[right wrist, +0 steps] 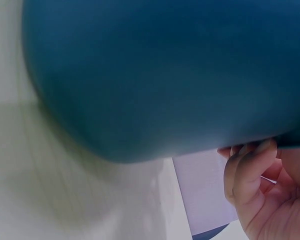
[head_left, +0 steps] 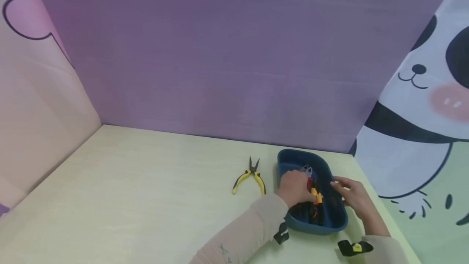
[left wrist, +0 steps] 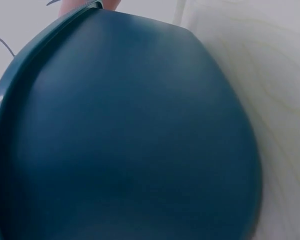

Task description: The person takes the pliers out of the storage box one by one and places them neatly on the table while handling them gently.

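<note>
A dark blue plastic bin (head_left: 338,220) stands at the right of the table with several hand tools inside. My left hand (head_left: 296,187) reaches down into it over the tools, its fingertips hidden; I cannot tell whether they grip one. Right beside that hand are pliers with red handles (head_left: 309,181) and a tool with orange-and-black handles (head_left: 319,203). With my right hand (head_left: 354,198) I hold the bin's right rim, thumb on top and fingers along the outer wall. To the bin's left, yellow-and-black needle-nose pliers (head_left: 260,180) lie with handles spread.
The pale table (head_left: 146,190) stretches out to the left. A purple backdrop (head_left: 227,60) rises along its far edge, and a panda-printed sheet (head_left: 399,162) hangs close by on the right.
</note>
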A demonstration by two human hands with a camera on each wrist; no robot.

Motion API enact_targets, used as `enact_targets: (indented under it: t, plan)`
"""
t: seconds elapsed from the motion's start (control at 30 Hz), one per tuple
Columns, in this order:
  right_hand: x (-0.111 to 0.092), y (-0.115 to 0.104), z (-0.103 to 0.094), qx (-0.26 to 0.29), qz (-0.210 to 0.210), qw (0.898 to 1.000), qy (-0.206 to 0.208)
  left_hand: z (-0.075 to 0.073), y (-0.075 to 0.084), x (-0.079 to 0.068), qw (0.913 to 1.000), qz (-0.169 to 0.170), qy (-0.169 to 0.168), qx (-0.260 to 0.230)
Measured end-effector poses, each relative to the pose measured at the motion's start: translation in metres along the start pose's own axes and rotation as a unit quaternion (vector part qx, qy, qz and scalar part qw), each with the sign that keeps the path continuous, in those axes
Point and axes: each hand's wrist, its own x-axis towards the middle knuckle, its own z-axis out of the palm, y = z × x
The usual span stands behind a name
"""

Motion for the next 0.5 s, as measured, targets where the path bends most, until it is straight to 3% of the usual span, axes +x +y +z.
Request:
enact_targets:
  t: [0.5]
  plan:
    - [0.0020, 0.0020, 0.0012, -0.002, 0.003, 1.000, -0.006, 0.0003, -0.0008, -0.0023, 0.9999, -0.008, -0.006, -0.003]
